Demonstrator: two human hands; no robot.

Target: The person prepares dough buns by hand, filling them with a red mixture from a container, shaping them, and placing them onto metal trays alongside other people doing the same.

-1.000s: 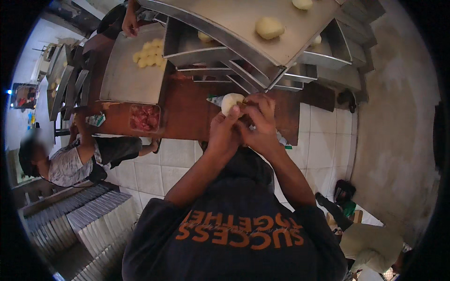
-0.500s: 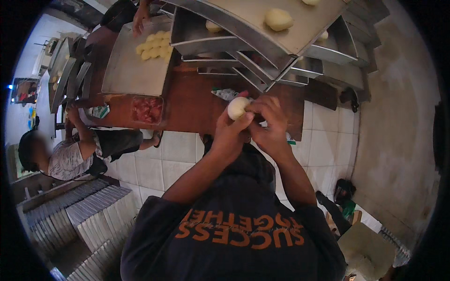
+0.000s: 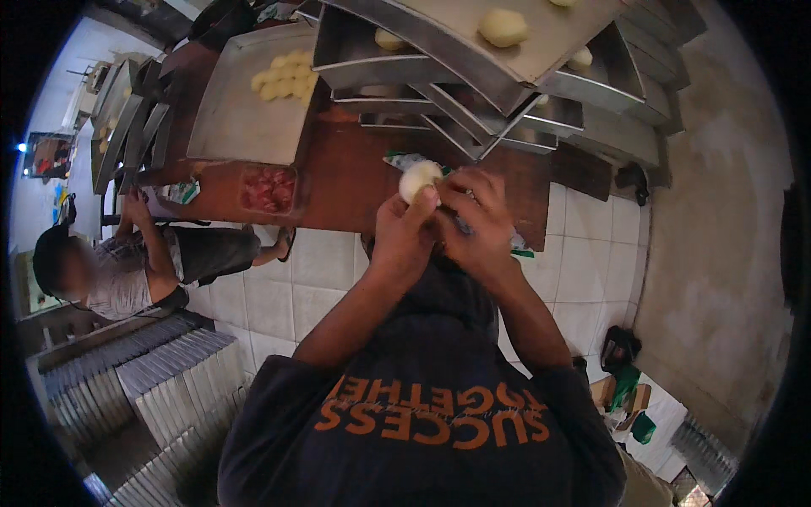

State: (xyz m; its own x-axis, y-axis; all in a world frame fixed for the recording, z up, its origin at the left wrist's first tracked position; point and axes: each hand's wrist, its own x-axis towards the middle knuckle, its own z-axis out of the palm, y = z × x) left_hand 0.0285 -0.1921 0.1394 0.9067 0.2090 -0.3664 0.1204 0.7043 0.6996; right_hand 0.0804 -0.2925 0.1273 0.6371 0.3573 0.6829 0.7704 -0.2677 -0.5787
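Note:
A round ball of pale dough (image 3: 419, 180) sits above the table's near edge, between my two hands. My left hand (image 3: 400, 239) is closed round its lower side, with the thumb pressed up against it. The fingers of my right hand (image 3: 478, 221) are bent and pinch at the ball's right side; their tips are partly hidden. Just behind the ball, a green and white packet (image 3: 402, 160) lies on the brown table (image 3: 338, 186). Left of my hands is a clear tub of red filling (image 3: 269, 190).
A metal tray (image 3: 232, 122) with rows of small dough pieces (image 3: 285, 76) lies at the back left. Crosswise stacked trays (image 3: 473, 76) holding dough balls rise at the back right. Another person (image 3: 139, 262) works at the left. More trays (image 3: 169, 363) stand below.
The dough ball and my hands have shifted slightly left, and my right fingers have moved over the ball's side. Another person's hand has left the back-left tray.

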